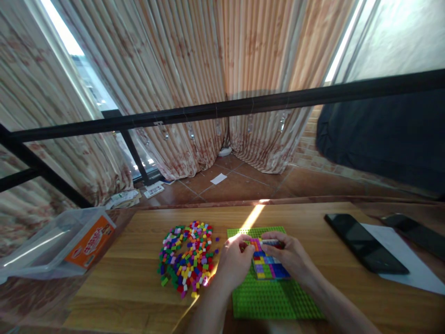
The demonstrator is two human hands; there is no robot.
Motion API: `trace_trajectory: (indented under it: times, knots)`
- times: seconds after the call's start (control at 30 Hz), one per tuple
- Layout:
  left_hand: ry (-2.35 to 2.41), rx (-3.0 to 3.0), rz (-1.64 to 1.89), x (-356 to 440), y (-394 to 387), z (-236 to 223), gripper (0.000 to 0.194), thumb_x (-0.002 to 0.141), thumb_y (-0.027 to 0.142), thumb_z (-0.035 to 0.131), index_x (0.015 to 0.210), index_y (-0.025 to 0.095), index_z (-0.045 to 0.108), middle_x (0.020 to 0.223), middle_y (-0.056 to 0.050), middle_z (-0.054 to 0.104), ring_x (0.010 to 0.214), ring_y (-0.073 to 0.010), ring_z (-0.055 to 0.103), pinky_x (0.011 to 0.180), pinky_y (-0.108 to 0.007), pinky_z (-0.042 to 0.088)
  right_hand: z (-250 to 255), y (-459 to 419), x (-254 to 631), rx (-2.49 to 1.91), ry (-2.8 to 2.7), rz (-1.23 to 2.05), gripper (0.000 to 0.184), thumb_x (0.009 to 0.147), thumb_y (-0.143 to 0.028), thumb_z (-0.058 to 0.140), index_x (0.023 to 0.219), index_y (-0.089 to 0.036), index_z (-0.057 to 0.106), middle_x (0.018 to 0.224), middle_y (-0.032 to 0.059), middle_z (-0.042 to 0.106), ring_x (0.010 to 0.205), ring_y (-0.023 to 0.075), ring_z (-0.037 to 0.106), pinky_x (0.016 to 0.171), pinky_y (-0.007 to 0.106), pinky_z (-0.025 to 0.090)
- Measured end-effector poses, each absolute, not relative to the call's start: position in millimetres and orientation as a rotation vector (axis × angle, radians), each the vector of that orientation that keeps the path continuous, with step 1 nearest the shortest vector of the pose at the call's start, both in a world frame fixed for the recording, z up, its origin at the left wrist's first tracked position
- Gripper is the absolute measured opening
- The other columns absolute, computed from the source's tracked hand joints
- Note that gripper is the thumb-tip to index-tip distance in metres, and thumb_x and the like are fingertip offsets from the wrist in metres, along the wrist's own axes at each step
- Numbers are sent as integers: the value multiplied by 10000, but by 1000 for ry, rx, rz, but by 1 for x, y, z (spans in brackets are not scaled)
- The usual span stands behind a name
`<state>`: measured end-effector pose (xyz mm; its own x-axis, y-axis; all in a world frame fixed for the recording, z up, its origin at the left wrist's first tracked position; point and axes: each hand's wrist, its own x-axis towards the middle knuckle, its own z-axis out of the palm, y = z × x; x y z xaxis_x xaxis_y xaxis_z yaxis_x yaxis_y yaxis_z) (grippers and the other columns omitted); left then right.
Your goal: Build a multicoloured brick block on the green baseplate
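A green studded baseplate (274,299) lies on the table, bearing a flat block of multicoloured toy bricks (266,269). At the block's far left corner is my left hand (236,262), its thumb and forefinger curled together in a pinch. What those fingertips hold, if anything, is too small to make out. My right hand (294,255) reaches over the block's far right part, thumb and fingers closed around a small pale piece that I cannot identify. Part of the block is hidden beneath this hand. Left of the baseplate, many loose coloured bricks (189,257) are spread in a pile.
A clear plastic bin (41,250) with an orange label stands left of the wooden table (114,269). On the right lie a black phone (365,243), a white paper sheet (410,264) and another dark device (417,232). A black rail (208,111) crosses before the curtains.
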<state>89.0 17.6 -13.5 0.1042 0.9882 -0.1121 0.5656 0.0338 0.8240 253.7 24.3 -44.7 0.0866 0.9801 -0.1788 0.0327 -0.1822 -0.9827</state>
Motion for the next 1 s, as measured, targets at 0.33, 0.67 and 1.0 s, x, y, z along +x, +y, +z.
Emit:
trace_trajectory:
  times: [0.33, 0.67, 1.0]
  knots:
    - [1502, 1596, 769, 89, 18, -19, 235, 770, 268, 526, 936, 194, 675, 804, -20, 688, 759, -162, 617, 672, -249, 458, -45, 27, 255, -1359, -1053, 1400, 332, 562, -320, 771, 840, -163, 679, 672, 5, 699, 572, 164, 640, 557, 290, 524]
    - [1469, 1493, 802, 81, 25, -26, 284, 777, 274, 503, 988, 174, 666, 831, -18, 676, 704, -143, 576, 623, -234, 434, -28, 20, 262, -1344, -944, 1378, 449, 543, -442, 791, 878, -154, 713, 751, 43, 731, 627, 174, 654, 598, 293, 532]
    - [1727, 1742, 650, 4, 31, -6, 165, 725, 162, 551, 785, 154, 704, 750, -50, 705, 697, -166, 615, 653, -257, 417, -27, 22, 260, -1389, -1050, 1321, 431, 606, -535, 719, 813, -157, 728, 708, 46, 725, 602, 174, 643, 559, 279, 519]
